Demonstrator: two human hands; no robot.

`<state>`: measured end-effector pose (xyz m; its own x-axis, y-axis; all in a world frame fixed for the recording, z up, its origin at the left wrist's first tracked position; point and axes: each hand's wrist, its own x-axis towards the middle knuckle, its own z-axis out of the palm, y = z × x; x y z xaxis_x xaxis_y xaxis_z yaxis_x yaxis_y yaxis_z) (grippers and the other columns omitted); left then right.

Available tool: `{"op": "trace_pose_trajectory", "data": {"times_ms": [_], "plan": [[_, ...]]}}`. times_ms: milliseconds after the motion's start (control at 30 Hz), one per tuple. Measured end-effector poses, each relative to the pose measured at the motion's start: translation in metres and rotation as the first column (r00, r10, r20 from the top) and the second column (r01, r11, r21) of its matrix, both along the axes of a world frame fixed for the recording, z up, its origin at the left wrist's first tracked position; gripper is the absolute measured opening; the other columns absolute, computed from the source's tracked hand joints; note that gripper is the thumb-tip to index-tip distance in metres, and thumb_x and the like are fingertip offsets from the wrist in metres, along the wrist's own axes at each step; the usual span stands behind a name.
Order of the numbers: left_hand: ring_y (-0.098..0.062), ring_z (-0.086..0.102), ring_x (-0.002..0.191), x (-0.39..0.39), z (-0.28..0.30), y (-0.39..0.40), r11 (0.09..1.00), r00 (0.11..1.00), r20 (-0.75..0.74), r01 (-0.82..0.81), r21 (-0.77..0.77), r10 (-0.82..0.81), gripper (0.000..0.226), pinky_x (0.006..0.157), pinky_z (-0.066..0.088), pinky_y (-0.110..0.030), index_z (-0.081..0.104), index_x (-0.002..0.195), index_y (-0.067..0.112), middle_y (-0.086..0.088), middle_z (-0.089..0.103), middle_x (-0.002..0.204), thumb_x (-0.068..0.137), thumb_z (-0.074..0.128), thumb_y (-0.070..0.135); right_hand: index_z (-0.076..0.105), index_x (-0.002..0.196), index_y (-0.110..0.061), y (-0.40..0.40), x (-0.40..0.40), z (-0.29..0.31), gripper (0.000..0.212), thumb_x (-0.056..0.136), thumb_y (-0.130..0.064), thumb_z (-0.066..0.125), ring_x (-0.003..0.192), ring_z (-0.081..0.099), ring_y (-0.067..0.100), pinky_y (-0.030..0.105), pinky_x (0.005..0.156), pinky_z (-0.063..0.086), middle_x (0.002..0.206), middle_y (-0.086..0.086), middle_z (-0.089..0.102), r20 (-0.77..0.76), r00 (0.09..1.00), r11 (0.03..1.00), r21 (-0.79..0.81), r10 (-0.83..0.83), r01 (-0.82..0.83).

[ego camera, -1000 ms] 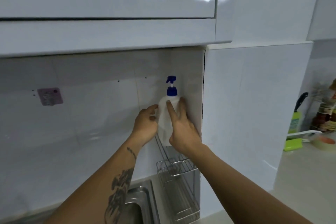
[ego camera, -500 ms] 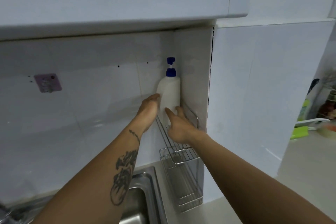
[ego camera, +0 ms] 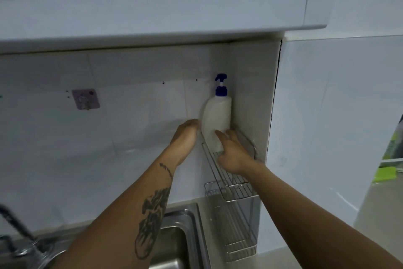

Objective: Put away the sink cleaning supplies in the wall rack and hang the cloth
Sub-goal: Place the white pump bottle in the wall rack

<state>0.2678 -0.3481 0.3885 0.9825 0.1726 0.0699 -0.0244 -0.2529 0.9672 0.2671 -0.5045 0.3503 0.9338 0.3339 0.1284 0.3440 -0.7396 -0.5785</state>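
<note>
A white bottle (ego camera: 218, 116) with a blue pump top stands upright in the wall corner, its base on the top shelf of a wire wall rack (ego camera: 220, 172). My right hand (ego camera: 231, 153) rests on the bottle's lower front, fingers spread over it. My left hand (ego camera: 185, 135) is just left of the bottle with a thin gap showing, fingers loosely curled and holding nothing. No cloth is in view.
A pink adhesive hook (ego camera: 86, 99) is stuck on the tiled wall at the left. Below lie a steel sink (ego camera: 176, 233) and a faucet (ego camera: 19, 233). The rack's lower shelf (ego camera: 239, 247) sits near the counter. White cabinets overhang above. Green items (ego camera: 386, 176) are at the far right.
The bottle went down from mid-air into the rack's top shelf in the corner. My right hand slid to its base, and my left hand eased off its side.
</note>
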Motion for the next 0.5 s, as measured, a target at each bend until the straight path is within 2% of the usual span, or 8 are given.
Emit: {"op": "trace_pose_trajectory", "data": {"times_ms": [100,167,300,500], "plan": [[-0.02,0.051,0.12,-0.021,-0.006,0.022,0.999,0.999,-0.004,-0.032,0.003,0.032,0.046,0.111,0.037,-0.041,0.043,0.142,0.017,-0.003,0.052,0.135,0.101,0.035,0.036,0.024,0.155,-0.016,0.002,-0.015,0.011,0.073,0.089,-0.007,0.054,0.146,0.021,0.027,0.028,0.115,0.021,0.161,0.008,0.014,0.094,0.995,0.999,0.029,0.012,-0.014],[-0.019,0.05,0.124,-0.037,-0.012,0.04,0.999,0.999,0.003,-0.041,0.016,0.041,0.048,0.113,0.035,-0.042,0.04,0.144,0.018,-0.001,0.048,0.143,0.1,0.036,0.037,0.03,0.153,-0.014,0.008,-0.031,0.017,0.069,0.088,-0.004,0.053,0.144,0.027,0.028,0.025,0.111,0.022,0.16,0.008,0.021,0.175,0.984,0.998,0.044,0.025,-0.033],[-0.017,0.051,0.121,-0.079,-0.025,0.079,0.996,0.997,0.015,-0.075,0.044,0.075,0.047,0.113,0.034,-0.041,0.042,0.143,0.02,0.0,0.048,0.143,0.1,0.038,0.038,0.042,0.145,-0.01,0.034,-0.064,0.019,0.063,0.084,0.0,0.051,0.133,0.044,0.028,0.031,0.11,0.035,0.149,0.011,0.039,0.294,0.952,0.992,0.067,0.087,-0.111],[-0.019,0.047,0.128,-0.156,-0.06,0.145,0.981,0.989,-0.004,-0.149,0.122,0.15,0.044,0.114,0.033,-0.042,0.046,0.139,0.024,0.002,0.047,0.144,0.098,0.039,0.04,0.046,0.143,-0.015,0.095,-0.112,-0.007,0.06,0.084,-0.004,0.055,0.126,0.05,0.025,0.033,0.107,0.039,0.144,0.008,0.046,0.275,0.947,0.985,0.014,0.163,-0.174]]}}
